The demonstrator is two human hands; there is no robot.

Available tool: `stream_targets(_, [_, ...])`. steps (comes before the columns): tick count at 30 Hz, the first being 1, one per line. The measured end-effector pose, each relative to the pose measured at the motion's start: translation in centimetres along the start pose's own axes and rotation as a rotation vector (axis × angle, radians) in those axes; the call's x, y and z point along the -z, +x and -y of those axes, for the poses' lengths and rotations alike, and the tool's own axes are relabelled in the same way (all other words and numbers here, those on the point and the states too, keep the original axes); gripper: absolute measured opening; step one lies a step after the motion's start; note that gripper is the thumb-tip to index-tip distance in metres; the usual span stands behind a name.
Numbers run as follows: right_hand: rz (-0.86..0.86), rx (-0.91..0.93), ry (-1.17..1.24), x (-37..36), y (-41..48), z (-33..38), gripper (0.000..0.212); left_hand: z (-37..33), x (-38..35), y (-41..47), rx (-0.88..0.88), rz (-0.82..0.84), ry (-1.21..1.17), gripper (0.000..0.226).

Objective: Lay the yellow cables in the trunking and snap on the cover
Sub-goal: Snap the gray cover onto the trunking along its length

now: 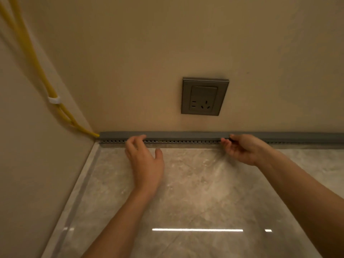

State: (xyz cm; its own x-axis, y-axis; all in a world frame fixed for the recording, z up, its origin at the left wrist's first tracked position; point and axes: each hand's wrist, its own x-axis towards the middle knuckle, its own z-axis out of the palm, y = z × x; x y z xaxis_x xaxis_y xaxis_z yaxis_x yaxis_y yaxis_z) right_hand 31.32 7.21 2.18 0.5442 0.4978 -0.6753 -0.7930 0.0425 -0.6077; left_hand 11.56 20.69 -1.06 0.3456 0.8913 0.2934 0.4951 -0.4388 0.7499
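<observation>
Left hand (pixel 145 161): fingers spread, tips on the grey cover (pixel 186 135). Right hand (pixel 242 148): fingers curled, pinching cover's front edge. Cover sits atop slotted trunking (pixel 186 141) along wall base. Yellow cables (pixel 55 101) enter trunking's left end at corner.

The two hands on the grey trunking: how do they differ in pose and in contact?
The left hand lies palm down with its fingers spread, fingertips on the cover, thumb hanging free over the floor; the right hand is turned on its side, its fingers curled.
The left hand only presses; the right hand pinches the cover's edge.
The left hand is nearer the yellow cables; the right hand is below and right of the socket.
Both touch the same trunking.
</observation>
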Motion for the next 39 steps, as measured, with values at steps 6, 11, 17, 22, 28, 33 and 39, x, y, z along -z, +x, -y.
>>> stream_targets(6, [0.006, 0.044, 0.067, 0.0, 0.6, -0.2, 0.014, -6.8, -5.5, -0.9, 0.706, 0.696, -0.759, 0.032])
stream_targets(11, [0.012, 0.073, 0.050, 0.2, 0.5, -0.2, 0.023, -10.1, -8.4, -0.5, 0.858, 0.797, -0.900, 0.045])
stream_targets(17, [0.038, 0.073, 0.046, 0.6, 0.7, 0.1, 0.023, -11.2, -10.0, -0.1, 0.916, 0.732, -0.857, 0.034])
stream_targets(22, [0.038, 0.079, -0.139, 1.4, 0.9, 0.1, 0.027, -12.1, -10.8, -0.1, 0.954, 0.779, -0.718, 0.043])
stream_targets(28, [0.058, 0.113, -0.417, 2.3, 1.3, 0.3, 0.045, -12.1, -10.9, 0.1, 1.013, 0.750, -0.729, 0.042])
stream_targets(33, [0.145, 0.029, -0.301, 3.1, 1.7, 0.2, 0.045, -12.7, -11.2, -0.3, 1.002, 0.658, -0.829, 0.040])
stream_targets(39, [0.142, 0.064, -0.126, 3.5, 1.6, -0.8, 0.042, -12.6, -11.5, -0.5, 0.997, 0.623, -0.846, 0.040])
